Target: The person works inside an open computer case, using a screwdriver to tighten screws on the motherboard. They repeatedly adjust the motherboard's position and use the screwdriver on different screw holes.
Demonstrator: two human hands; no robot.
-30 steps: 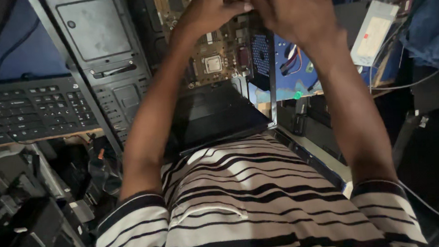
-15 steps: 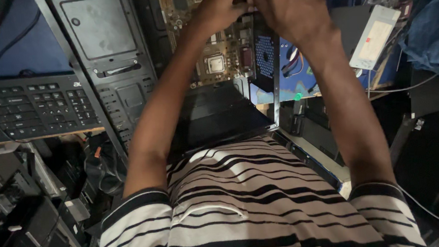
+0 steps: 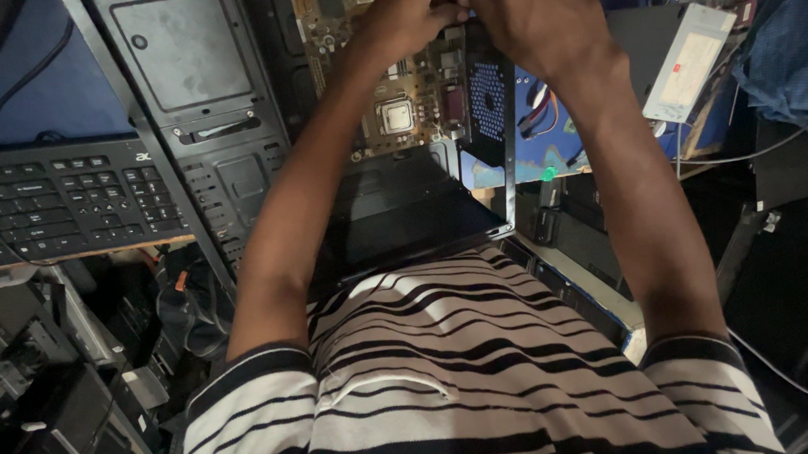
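Two bare hands meet at the top edge of the view, over an open dark metal computer case [image 3: 499, 114]. The left hand [image 3: 409, 22] and the right hand [image 3: 540, 21] are curled together around a small dark object at the frame's upper limit; the object is largely cut off, so what it is, and how tightly the fingers close on it, cannot be determined.

Directly under the hands, inside the case, lies one green-brown circuit board with a square silver processor socket [image 3: 397, 116]. The perforated black fan grille [image 3: 486, 92] of the case stands just beside the board, on its right.

The surroundings are a dim, crowded workshop. One black computer keyboard [image 3: 58, 201] rests on a wooden shelf edge at the left. One grey metal case side panel [image 3: 188, 64] leans upright between the keyboard and the open case. One grey power supply box with a white label [image 3: 687, 60] sits at the upper right, near a blue cloth [image 3: 787, 47]. Dark hardware parts (too shadowed to count) fill the lower left corner. The person's black-and-white striped shirt [image 3: 465, 379] occupies the foreground.
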